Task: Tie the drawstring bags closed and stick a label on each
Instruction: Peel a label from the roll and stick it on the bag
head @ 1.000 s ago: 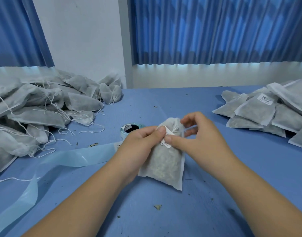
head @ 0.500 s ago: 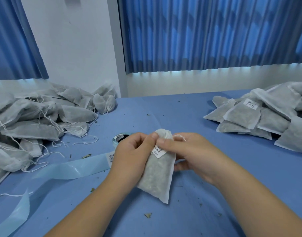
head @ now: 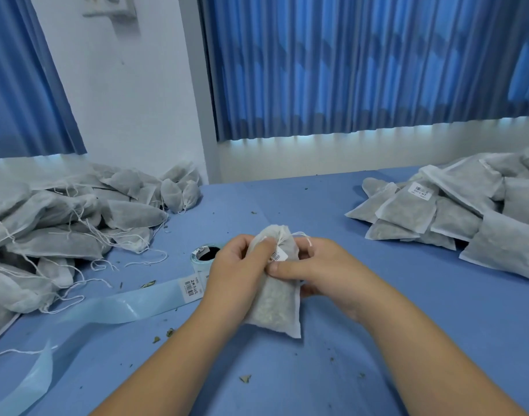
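I see my left hand [head: 236, 274] and right hand [head: 323, 271] both gripping the drawstring bag [head: 275, 307], fingers curled round its sides. They hold it over the middle of the worktop [head: 377, 340]. Half a second ago the label [head: 279, 256] was pinched between my thumbs. Now it lies flat just under the bag's gathered neck, and my right thumb presses the bag below it. The untied pile [head: 62, 232] lies to the left and the labelled pile [head: 437, 211] to the right. The label roll [head: 204, 255] sits just beside my left hand.
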A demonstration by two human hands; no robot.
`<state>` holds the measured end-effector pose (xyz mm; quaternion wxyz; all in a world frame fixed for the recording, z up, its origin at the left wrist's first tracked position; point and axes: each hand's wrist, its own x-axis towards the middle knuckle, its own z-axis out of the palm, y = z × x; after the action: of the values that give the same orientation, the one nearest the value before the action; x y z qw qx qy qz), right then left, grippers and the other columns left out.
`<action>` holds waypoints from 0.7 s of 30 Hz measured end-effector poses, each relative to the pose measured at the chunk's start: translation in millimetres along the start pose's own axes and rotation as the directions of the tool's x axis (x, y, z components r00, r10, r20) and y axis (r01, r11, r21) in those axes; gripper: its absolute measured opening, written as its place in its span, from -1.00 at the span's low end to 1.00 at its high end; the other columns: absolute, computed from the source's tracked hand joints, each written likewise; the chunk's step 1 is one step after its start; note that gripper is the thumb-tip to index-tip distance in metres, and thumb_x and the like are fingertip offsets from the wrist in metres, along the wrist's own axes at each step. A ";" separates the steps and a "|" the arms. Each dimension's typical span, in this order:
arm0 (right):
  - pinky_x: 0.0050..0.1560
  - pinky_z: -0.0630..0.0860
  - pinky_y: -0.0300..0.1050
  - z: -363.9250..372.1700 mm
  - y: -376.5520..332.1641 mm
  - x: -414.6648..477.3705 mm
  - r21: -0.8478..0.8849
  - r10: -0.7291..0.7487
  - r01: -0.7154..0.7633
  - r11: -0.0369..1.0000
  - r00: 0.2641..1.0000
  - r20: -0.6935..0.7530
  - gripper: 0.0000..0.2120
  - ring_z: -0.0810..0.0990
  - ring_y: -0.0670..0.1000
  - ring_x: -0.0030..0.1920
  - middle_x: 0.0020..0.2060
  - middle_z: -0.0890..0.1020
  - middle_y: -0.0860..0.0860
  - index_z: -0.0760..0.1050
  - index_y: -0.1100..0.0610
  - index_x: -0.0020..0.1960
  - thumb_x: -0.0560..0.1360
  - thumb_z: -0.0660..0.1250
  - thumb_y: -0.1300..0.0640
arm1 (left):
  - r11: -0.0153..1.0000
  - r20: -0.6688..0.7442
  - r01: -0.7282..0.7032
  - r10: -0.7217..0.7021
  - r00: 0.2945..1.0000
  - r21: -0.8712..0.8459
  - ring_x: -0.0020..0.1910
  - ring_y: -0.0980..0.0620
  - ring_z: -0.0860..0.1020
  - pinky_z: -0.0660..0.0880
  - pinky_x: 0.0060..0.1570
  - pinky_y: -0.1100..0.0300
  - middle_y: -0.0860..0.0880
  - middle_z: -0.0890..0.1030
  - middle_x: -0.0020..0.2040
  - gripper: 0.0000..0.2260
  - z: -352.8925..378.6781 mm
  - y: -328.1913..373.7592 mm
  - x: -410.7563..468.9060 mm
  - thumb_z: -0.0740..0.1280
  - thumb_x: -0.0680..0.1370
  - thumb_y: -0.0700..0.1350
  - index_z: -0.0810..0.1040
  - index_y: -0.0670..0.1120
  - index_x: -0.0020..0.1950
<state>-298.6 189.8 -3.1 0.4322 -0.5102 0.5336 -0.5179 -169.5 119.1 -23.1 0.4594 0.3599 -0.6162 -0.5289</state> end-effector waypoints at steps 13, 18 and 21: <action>-0.26 0.58 -0.14 -80.5 6.9 -58.0 0.154 0.057 -0.030 0.988 0.983 -0.176 -0.74 0.66 0.06 -0.26 -0.16 0.70 0.12 0.53 0.17 0.15 0.48 0.43 0.17 | 0.964 0.079 0.223 -0.213 0.974 -0.148 -0.24 -0.01 0.67 0.51 -0.23 0.14 0.00 0.71 -0.23 -0.68 117.1 30.7 13.5 0.24 0.59 0.14 0.66 -0.04 -0.13; -0.39 0.53 -0.19 -136.3 4.5 -84.5 0.330 0.141 0.030 0.944 0.865 -0.481 -0.89 0.59 0.01 -0.40 -0.31 0.66 0.10 0.57 0.21 -0.01 0.50 0.39 0.19 | 0.938 0.298 0.281 -0.214 0.930 -0.203 -0.39 0.06 0.65 0.49 -0.27 0.16 0.05 0.68 -0.37 -0.68 173.4 49.7 1.1 0.14 0.65 0.10 0.58 -0.01 -0.13; -0.50 0.44 -0.25 -170.3 -3.9 -94.4 0.348 0.163 0.072 0.935 0.784 -0.599 -0.95 0.50 -0.05 -0.51 -0.40 0.60 0.05 0.55 0.17 -0.10 0.48 0.40 0.21 | 0.927 0.342 0.304 -0.219 0.914 -0.219 -0.30 0.05 0.65 0.52 -0.24 0.15 -0.02 0.65 -0.15 -0.76 197.9 61.4 -6.0 0.18 0.64 0.10 0.55 -0.01 0.00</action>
<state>-456.8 302.8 9.8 0.3299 -0.2130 0.5563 -0.7323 -352.4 199.3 32.5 0.3254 0.2865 -0.5493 -0.7144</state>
